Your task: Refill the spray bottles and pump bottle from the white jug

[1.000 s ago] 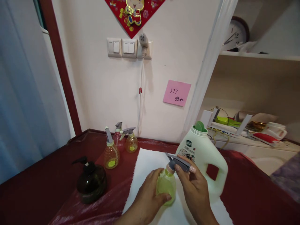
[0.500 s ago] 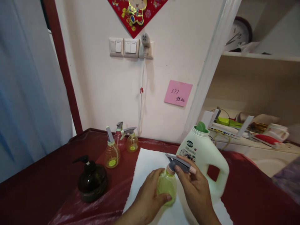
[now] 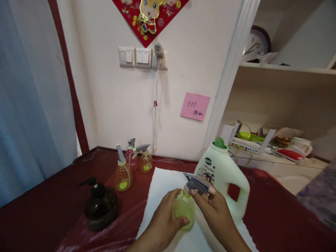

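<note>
Through the head camera, your left hand wraps the belly of the green spray bottle. Its fingers curl round the back and the thumb lies across the front, so that hand is closed on the bottle. Your right hand reaches in from the side of the white jug and pinches the grey trigger head on the bottle's neck. Whether that head is screwed tight cannot be told. The bottle stands upright just in front of the jug and slightly to its left, on a white sheet.

The sheet lies on a dark red bench covered with a glossy clear film. The green-capped jug stands on the sheet's far right part. To the left of the jug, past the sheet's edge, stand three small spray bottles. The orange one is nearest you, with a pink one and a yellow one behind it by the wall. Further left of the jug sits a dark pump bottle.

Above the jug, a pink note is stuck on the cream wall. Higher and to the left are a switch plate and a plug with a white cord hanging down. A red decoration hangs at the top of the wall.

To the right of the jug, a cluttered ledge runs under a shelf that carries a clock. Far to the left of the jug hangs a pale blue curtain.
</note>
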`<state>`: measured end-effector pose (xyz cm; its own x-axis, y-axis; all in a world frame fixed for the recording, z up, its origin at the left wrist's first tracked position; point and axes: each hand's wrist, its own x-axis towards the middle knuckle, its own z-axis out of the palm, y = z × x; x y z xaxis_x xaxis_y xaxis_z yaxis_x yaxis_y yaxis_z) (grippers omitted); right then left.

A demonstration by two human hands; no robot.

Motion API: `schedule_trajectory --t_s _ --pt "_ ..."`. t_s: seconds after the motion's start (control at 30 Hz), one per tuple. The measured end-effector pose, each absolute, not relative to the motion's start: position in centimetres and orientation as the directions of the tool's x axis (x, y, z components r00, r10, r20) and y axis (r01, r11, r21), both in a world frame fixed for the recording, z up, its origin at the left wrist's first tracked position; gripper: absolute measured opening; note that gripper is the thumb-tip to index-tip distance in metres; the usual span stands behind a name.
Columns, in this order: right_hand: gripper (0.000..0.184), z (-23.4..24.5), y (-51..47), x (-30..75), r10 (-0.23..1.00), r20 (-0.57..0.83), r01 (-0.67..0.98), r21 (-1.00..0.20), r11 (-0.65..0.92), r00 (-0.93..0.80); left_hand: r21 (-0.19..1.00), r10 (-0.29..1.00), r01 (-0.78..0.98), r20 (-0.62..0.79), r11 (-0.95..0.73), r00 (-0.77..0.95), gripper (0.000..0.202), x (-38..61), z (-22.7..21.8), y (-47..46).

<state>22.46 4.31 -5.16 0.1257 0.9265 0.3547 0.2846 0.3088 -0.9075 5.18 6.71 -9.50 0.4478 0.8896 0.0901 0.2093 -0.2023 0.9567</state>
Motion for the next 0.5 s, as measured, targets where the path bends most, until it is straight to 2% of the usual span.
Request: schedule_trajectory --t_s 0.27,0.5 --pt "0.022 -2.9 4.3 22.5 0.931 0.363 0.480 -0.825 0.298 0.045 0.954 0.895 0.227 0.077 -0.194 0.439 0.078 5.4 -9.5 6.6" --pt "0.022 -1.7 4.2 23.1 0.951 0.310 0.587 -0.770 0.251 0.000 0.946 0.894 0.249 0.081 -0.208 0.440 0.076 5.3 -9.4 6.6"
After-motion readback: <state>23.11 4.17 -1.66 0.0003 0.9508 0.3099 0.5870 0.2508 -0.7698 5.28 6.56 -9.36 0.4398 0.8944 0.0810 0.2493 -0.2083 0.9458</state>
